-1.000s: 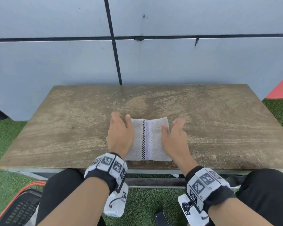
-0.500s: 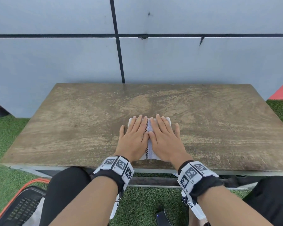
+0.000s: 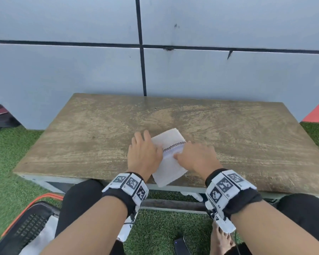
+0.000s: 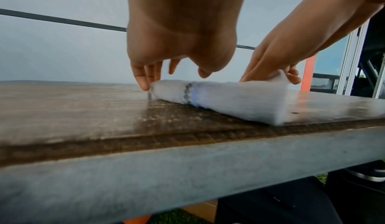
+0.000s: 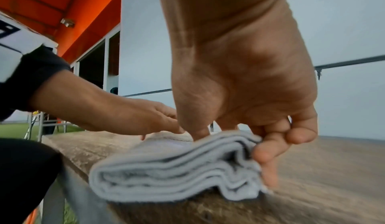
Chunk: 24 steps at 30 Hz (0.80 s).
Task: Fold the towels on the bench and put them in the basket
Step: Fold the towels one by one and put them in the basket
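Note:
A folded white towel (image 3: 170, 163) with a checkered and lilac stripe lies skewed on the wooden bench (image 3: 85, 144), its near corner poking over the front edge. My left hand (image 3: 145, 148) rests on the towel's left side, fingers fairly straight, fingertips (image 4: 143, 82) at its far edge. My right hand (image 3: 186, 153) pinches the towel's right edge; in the right wrist view the thumb presses on top and curled fingers (image 5: 268, 153) hook under the stacked layers (image 5: 172, 170), lifting that edge slightly. The black mesh basket (image 3: 29, 228) with an orange rim sits on the grass at lower left.
A grey panelled wall (image 3: 210, 74) stands right behind the bench. Green artificial grass (image 3: 11, 162) surrounds it. White cloth (image 3: 42, 238) lies in the basket. A dark phone (image 3: 181, 247) and a bare foot (image 3: 221, 240) are on the grass under the bench's front edge.
Both palms were pressing flat on the towel. Now the towel has turned askew with a corner over the front edge, and my right hand has taken hold of its right edge.

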Available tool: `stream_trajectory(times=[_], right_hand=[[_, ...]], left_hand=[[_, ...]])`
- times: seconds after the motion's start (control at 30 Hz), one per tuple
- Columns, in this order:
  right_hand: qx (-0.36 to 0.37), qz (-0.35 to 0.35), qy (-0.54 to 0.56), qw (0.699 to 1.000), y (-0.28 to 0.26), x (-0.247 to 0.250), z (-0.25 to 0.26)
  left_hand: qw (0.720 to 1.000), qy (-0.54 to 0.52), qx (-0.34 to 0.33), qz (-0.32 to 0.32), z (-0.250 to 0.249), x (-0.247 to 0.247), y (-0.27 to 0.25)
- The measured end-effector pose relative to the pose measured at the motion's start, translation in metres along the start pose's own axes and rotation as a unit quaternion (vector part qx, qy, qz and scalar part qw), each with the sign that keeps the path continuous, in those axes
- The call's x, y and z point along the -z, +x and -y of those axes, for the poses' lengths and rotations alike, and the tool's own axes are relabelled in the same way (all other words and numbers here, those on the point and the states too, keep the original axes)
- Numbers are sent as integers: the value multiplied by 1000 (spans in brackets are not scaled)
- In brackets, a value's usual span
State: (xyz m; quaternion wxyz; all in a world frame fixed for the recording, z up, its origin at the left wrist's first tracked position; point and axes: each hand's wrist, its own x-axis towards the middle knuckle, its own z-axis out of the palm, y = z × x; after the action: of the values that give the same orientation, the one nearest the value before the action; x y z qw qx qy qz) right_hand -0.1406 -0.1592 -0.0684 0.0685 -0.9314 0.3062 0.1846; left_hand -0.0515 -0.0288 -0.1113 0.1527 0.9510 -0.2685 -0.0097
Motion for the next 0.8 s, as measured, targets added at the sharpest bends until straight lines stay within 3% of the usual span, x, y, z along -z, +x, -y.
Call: stream_trajectory(times=[0.17, 0.27, 0.37, 0.47, 0.57, 0.7, 0.8], right_hand=[[-32, -2, 34, 999, -24, -10, 1], [-35, -23, 19, 999, -34, -19, 1], [-39, -20, 49, 998, -38, -24, -1], [-54, 1, 90, 994, -39, -27, -4], [-46, 16, 112, 993, -39, -30, -8], [-20, -11, 130, 991, -42, -25, -7], [16, -53, 221, 974, -39, -17, 2]], left_hand=[[986, -89, 142, 11, -3, 0, -19], [977, -108, 184, 25, -7, 4, -23], [967, -118, 206, 90, -5, 4, -21], [961, -185, 160, 131, -2, 8, -20], [934, -300, 139, 136, -4, 20, -25], [916, -371, 71, 135, -8, 49, -30], [913, -392, 42, 109, -3, 73, -29]])
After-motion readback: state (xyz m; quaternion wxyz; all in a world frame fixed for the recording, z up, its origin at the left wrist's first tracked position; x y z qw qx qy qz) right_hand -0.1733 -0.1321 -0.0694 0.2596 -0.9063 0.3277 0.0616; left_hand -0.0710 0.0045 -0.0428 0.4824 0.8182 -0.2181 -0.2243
